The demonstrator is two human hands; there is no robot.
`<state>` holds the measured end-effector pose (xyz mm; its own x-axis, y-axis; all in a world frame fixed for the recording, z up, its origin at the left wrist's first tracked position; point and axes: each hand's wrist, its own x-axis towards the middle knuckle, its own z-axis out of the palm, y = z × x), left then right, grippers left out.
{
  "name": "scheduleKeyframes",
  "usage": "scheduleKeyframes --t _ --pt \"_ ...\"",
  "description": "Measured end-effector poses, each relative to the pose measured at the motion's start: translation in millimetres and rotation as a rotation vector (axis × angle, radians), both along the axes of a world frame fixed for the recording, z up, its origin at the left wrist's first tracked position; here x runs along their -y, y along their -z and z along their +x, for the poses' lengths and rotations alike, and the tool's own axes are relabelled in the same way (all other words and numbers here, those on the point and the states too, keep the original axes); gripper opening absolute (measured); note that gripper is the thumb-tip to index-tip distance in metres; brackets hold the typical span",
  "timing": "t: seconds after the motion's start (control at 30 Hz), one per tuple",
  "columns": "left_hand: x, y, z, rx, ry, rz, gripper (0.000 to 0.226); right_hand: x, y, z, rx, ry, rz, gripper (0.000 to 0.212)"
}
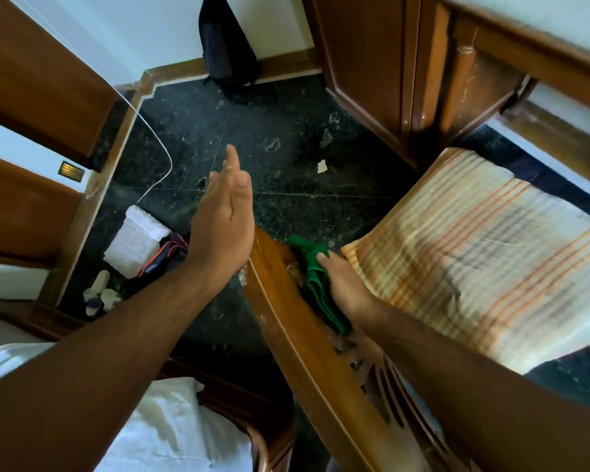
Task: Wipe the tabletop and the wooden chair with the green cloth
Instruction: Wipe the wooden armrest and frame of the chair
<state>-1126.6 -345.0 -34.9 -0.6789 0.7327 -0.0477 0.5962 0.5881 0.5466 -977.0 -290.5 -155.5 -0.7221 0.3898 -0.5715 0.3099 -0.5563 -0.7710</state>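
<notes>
Green cloth (312, 281): folded into a narrow, bunched strip, pressed against the inner face of the wooden chair's (286, 321) curved top rail, near centre of scene. Its far end sticks up loosely above the rail. Wooden chair: glossy brown, backrest rail running from centre toward near right, white scuffs and specks on the wood. Seat carries a striped orange-and-cream cushion (484, 253), right of the rail.
</notes>
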Motion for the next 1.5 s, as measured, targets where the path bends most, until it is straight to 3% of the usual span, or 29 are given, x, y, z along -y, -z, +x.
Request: scheduleKeyframes --t 0.07,0.13,0.27,0.37,0.5,0.63,0.73,0.8,0.9,1.03,1.1,1.17,1.23,1.33,1.4,1.5 --pt "1 4 -1 0.035 0.001 0.047 0.064 -5 -23 3 -0.062 0.018 -0.071 0.039" --pt "2 6 -5 0.102 0.022 0.102 0.073 -3 -48 1 -0.128 -0.036 0.007 0.034" --pt "7 -2 -38 0.461 0.160 0.119 0.131 18 -100 -4 -0.099 -0.306 0.465 0.051" --pt "11 -11 -53 0.551 0.304 0.003 0.146 43 -125 13 -0.023 -0.468 0.727 0.067" --pt "11 -17 -53 0.573 0.397 -0.039 0.142 75 -148 30 0.244 -0.641 1.138 0.077" --pt "28 -17 -64 0.654 0.222 0.143 0.075 95 -151 -4 0.434 -0.650 1.373 0.080" --pt "39 -13 -81 0.812 0.001 0.396 0.062 97 -149 -31 0.551 -0.625 1.533 0.074" --pt "43 -14 -87 0.705 -0.053 0.443 0.054 100 -149 -40 0.601 -0.641 1.590 0.071" --pt "52 -19 -82 0.426 0.126 0.442 0.044 108 -154 -18 0.570 -0.488 1.541 0.076" --pt "39 -30 -50 -0.066 0.723 0.320 0.043 117 -149 52 0.672 -0.062 1.189 0.073" --pt "32 -29 -26 -0.336 1.051 0.095 0.044 122 -142 69 0.757 -0.058 1.092 0.081" --pt "30 -23 -10 -0.547 1.235 -0.005 0.053 127 -135 69 0.761 -0.082 1.115 0.087" --pt "28 -19 -10 -0.595 1.320 0.017 0.064 128 -132 66 0.736 -0.087 1.151 0.088" --pt "19 -16 -32 -0.553 1.458 0.038 0.060 125 -126 68 0.723 -0.049 1.145 0.088" --pt "2 -20 -56 -0.562 1.446 -0.011 0.062 124 -125 68 0.695 -0.027 1.140 0.088" --pt "-21 -29 -72 -0.561 1.371 -0.176 0.085 119 -126 70 0.576 0.118 1.044 0.085"
